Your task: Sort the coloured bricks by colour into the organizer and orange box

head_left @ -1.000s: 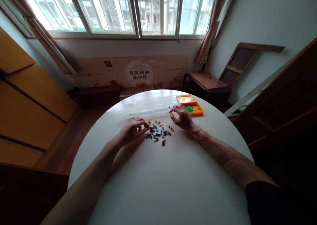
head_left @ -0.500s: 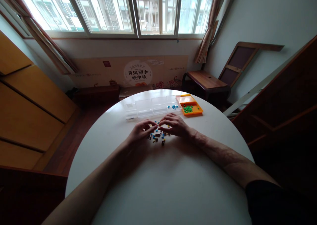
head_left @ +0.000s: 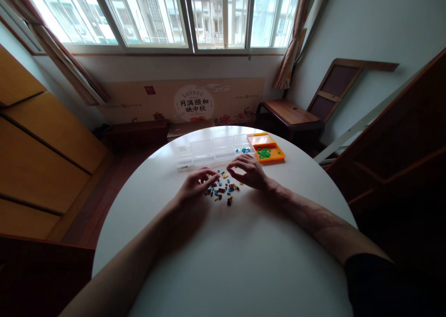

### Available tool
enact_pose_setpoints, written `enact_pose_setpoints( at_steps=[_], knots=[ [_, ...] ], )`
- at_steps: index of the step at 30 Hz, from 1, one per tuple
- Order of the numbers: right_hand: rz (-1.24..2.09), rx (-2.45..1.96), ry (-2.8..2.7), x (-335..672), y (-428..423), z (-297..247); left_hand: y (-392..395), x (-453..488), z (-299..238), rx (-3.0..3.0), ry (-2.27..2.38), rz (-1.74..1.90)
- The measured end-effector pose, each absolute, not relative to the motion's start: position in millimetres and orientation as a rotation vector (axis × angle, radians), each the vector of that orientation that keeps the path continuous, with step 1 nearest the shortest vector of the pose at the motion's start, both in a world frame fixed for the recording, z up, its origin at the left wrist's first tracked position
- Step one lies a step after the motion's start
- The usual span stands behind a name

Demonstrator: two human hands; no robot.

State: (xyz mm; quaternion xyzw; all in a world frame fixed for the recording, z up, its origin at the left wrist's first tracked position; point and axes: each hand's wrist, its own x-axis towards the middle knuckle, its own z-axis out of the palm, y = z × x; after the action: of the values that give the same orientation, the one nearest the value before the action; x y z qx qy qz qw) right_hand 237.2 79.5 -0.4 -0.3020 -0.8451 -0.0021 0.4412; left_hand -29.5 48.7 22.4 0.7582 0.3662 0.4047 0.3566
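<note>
1. The round white table point(head_left: 226, 261) fills the lower middle of the frame, in the same place as 0.5 s ago.
2. The barred sliding window point(head_left: 149, 19) spans the top of the frame, unchanged from 0.5 s ago.
3. The clear plastic compartment box point(head_left: 203, 155) lies on the table's far side, mid-frame, where it was 0.5 s ago.
4. The right hand point(head_left: 250, 172), right of centre, has drawn up and to the right. 0.5 s ago its fingertips were close to the other hand's; now a gap separates them. Its thumb and index finger curve toward each other at the tips; whether they pinch a brick, I cannot tell.
5. The left hand point(head_left: 195, 182), left of centre, has shifted only slightly left. Its fingers are curled, thumb stretched toward the index fingertip; I cannot tell whether anything is between them.
6. The orange tray point(head_left: 278, 155), right of centre, adjoins the clear box's right end, unmoved.
7. The loose toy bricks point(head_left: 222, 190), brown, blue and yellow, lie scattered on the table mid-frame, between and below the 2 hands; more of their upper part shows than 0.5 s ago.
8. The blue bricks point(head_left: 245, 150) sit in the clear box's rightmost compartment; 1 s ago the right hand partly covered them.
9. The green bricks point(head_left: 264, 153) lie inside the orange tray.
</note>
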Motion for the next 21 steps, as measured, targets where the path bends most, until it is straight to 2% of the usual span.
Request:
enact_pose_setpoints(
  at_steps=[10,21],
  knots=[
    [-0.04,-1.339,-1.606,267.0,114.6,-10.3,61.7,-54.1,19.1,2.24,1.092,1.065],
    [-0.034,-1.217,-1.796,260.0,106.7,-13.5,63.0,-63.4,14.3,2.317,1.058,0.9]
  ],
)
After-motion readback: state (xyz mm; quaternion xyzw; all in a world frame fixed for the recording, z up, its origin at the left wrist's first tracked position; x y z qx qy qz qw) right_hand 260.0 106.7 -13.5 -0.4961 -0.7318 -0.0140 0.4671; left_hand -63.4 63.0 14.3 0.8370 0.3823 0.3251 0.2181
